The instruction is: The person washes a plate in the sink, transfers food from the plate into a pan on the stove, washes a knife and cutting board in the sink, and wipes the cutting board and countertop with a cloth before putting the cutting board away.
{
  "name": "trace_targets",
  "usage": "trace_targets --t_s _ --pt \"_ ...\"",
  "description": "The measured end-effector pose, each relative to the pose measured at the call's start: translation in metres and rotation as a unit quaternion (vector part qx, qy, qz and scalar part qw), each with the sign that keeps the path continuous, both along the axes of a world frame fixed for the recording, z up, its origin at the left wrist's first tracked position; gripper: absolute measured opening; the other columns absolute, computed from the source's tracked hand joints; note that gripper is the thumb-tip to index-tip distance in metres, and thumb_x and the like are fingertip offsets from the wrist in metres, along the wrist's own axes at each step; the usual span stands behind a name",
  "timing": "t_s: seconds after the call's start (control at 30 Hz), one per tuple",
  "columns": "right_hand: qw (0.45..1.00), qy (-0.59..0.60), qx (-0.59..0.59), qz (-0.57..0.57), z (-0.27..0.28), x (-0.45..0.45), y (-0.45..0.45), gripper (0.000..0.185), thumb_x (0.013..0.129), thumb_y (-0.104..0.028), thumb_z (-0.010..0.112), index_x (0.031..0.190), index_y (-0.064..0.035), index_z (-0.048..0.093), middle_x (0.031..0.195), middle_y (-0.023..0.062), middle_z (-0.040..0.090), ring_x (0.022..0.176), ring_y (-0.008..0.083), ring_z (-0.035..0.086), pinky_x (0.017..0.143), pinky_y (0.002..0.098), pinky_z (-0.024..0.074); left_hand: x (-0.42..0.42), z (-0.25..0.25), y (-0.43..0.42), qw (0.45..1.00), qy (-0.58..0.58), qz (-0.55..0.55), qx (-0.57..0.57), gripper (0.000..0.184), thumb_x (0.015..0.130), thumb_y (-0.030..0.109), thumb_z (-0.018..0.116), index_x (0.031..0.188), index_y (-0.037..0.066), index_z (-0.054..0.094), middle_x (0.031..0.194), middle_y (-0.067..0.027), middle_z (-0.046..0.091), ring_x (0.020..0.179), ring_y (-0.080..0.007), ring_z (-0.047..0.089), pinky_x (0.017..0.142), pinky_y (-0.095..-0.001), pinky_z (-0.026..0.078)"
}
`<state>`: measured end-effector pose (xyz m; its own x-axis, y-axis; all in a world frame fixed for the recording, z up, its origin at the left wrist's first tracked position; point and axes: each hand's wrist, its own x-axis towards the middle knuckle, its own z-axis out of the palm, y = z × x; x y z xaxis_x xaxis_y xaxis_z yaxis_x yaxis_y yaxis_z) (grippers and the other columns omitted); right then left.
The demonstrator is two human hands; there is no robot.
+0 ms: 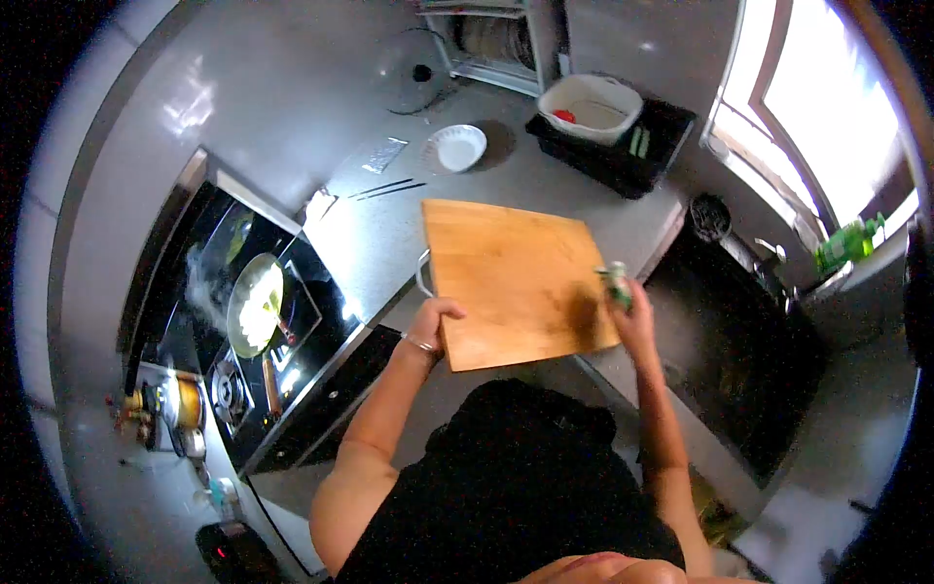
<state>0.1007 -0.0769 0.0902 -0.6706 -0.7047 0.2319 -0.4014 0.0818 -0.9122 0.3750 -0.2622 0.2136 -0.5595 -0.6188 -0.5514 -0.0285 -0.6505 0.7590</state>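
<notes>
A wooden cutting board (520, 277) with a metal handle on its left side is held up in front of my body. My left hand (433, 326) grips its lower left edge, thumb on top. At the board's right edge, my right hand (634, 313) is closed around a small green and whitish thing (619, 284), too blurred to name. On the stove to the left, a frying pan (245, 321) with pale food in it gives off steam.
Chopsticks (389, 190), a white bowl (455, 149) and a glass lid (413, 73) are at the back. A white basin (589, 109) sits in a black tray (623, 180). The dark sink (730, 350) lies right, near a green bottle (848, 245).
</notes>
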Motion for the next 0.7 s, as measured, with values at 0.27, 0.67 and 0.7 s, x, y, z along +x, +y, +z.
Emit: trace_targets --t_s 0.27,0.67,0.7 --pt "0.985 0.123 -0.042 0.117 0.048 0.042 -0.07 0.045 0.085 -0.011 0.052 0.129 -0.0065 0.04 0.134 0.0207 0.035 0.124 0.0358 0.034 0.102 0.0389 0.0276 0.019 0.062 0.015 0.996 -0.002 0.018 -0.085 0.042 0.057 0.008 0.057 0.096 -0.008 0.054 0.086 -0.0145 0.059 0.077 -0.025 0.059 0.075 -0.0333 0.049" --pt "0.988 0.137 0.065 0.038 -0.06 -0.048 -0.174 0.03 0.085 -0.021 0.055 0.109 -0.0036 0.054 0.097 0.0164 0.059 0.088 0.0337 0.056 0.074 0.04 0.0445 0.104 0.189 -0.081 0.935 -0.117 0.235 -0.241 0.038 0.063 0.017 0.057 0.097 -0.002 0.053 0.085 -0.013 0.058 0.071 -0.0228 0.06 0.063 -0.0335 0.051" --pt "0.985 0.166 0.042 0.038 -0.059 -0.049 -0.193 0.033 0.083 -0.021 0.056 0.113 -0.0066 0.053 0.106 0.0152 0.055 0.095 0.0344 0.053 0.078 0.0415 0.0438 0.105 0.189 -0.108 0.93 -0.119 0.232 -0.258 0.038 0.064 0.015 0.058 0.097 -0.003 0.053 0.084 -0.0131 0.059 0.07 -0.0227 0.06 0.062 -0.0338 0.051"
